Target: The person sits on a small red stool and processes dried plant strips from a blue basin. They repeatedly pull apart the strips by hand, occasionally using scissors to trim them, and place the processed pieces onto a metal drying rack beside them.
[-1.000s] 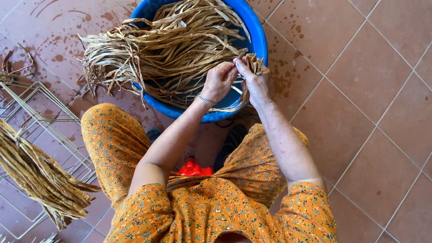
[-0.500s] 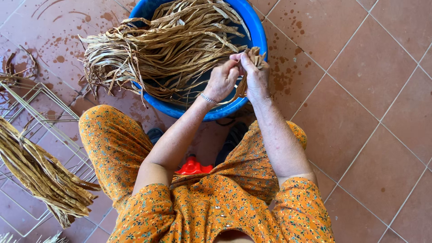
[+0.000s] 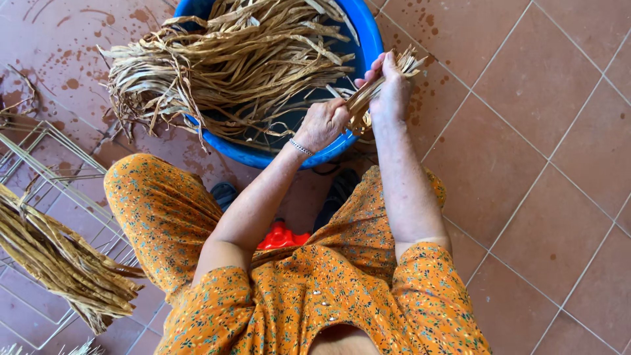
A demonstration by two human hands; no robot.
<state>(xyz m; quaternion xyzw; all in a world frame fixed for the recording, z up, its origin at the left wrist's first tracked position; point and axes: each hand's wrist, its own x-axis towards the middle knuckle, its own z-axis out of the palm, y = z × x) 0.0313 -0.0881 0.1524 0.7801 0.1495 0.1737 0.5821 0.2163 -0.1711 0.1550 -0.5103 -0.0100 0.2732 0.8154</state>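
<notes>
The blue basin [image 3: 368,39] sits on the tiled floor [image 3: 552,131] directly ahead of the seated person, its near rim just beside both hands. Open floor lies to the right of the basin; to the left, a wire rack [image 3: 46,141] takes up the floor just beside the person's knee. The right hand [image 3: 393,89] is closed around a small bundle of strips [image 3: 374,89], flat, dry, straw-coloured fibres whose cut ends fan out above the fist, over the basin's right rim. The left hand [image 3: 323,123] is closed on the lower part of the same bundle, a thin bracelet [image 3: 301,148] at its wrist. A large tangled mass of strips [image 3: 230,59] fills the basin and spills over its left edge. A further sheaf of strips [image 3: 59,256] lies across the rack. The tiles are terracotta, matt and spotted with wet marks around the basin.
</notes>
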